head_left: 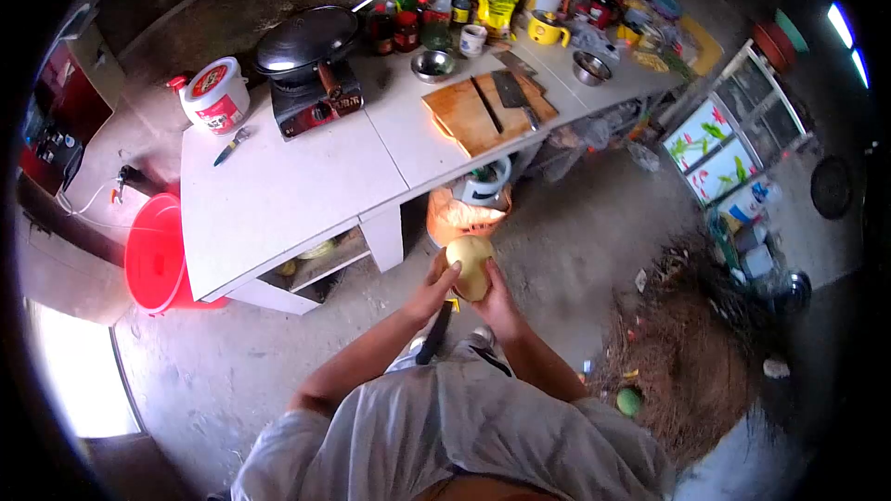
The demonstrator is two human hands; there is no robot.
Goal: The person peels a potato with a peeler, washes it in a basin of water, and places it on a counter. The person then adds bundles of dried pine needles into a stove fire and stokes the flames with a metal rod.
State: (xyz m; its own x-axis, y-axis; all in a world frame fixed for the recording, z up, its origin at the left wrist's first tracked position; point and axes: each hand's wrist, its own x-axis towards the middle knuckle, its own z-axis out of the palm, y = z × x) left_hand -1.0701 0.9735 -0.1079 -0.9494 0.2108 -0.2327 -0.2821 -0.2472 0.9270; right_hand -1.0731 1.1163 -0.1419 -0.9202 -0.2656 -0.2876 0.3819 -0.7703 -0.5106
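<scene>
Pale yellow and smooth, a peeled potato (471, 266) is held in front of my body, above the floor by the counter. My left hand (433, 285) wraps its left side, with the thumb on top. On the other side my right hand (499, 297) has its fingers closed around it. It may be more than one potato; the hands hide the lower part. Just below my hands shows a long dark object (433, 334) with a bit of yellow at its upper end; I cannot tell what it is.
A white counter (306, 186) carries a wok (307, 40) on a portable stove, a cutting board (473, 121) with a cleaver (511, 95), metal bowls and bottles. An orange bucket (436, 223) stands beneath it. A red tub (153, 264) is left, brushwood (682, 343) right.
</scene>
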